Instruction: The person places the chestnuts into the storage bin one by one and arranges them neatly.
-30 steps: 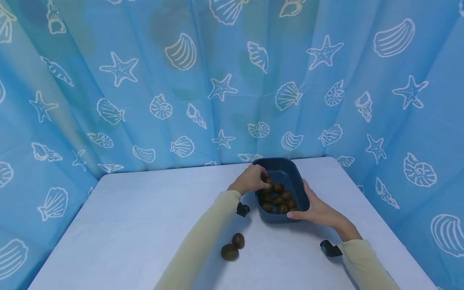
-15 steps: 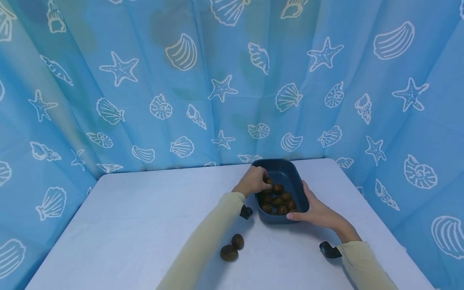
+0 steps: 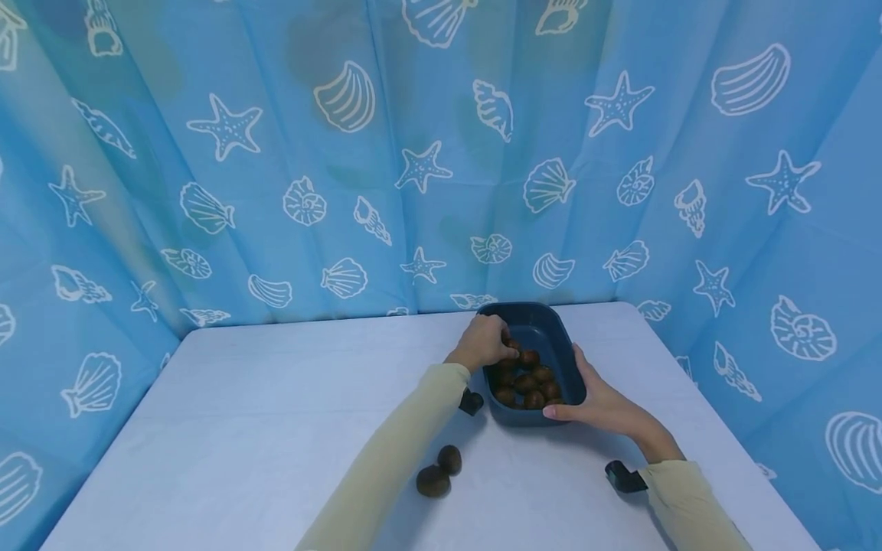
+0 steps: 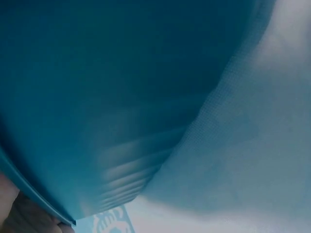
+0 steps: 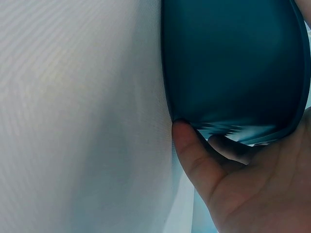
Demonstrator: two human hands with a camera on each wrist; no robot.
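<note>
A dark blue rectangular container [image 3: 544, 329] stands near the far edge of the table, with several brown kiwis [image 3: 527, 381] in its near part. My left hand [image 3: 482, 342] reaches over the container's left rim, its fingers and thumb pinching a kiwi [image 3: 513, 345] low among the others. My right hand [image 3: 602, 398] grips the container's near right corner, thumb at the near side and fingers along the right wall. In the right wrist view, fingers [image 5: 192, 153] rest against the container wall [image 5: 233, 68]. Mostly the container's outer wall [image 4: 107, 97] fills the left wrist view.
Two more kiwis [image 3: 434, 480] lie close together on the white tablecloth [image 3: 241, 428], nearer the person and beside the left sleeve [image 3: 393, 451]. Black wrist cameras [image 3: 625, 477] show at the cuffs. A blue seashell-print curtain [image 3: 427, 229] hangs behind the table.
The left wrist and forearm have shifted slightly right, while the fingers stay on the kiwi in the container. The right hand keeps its grip.
</note>
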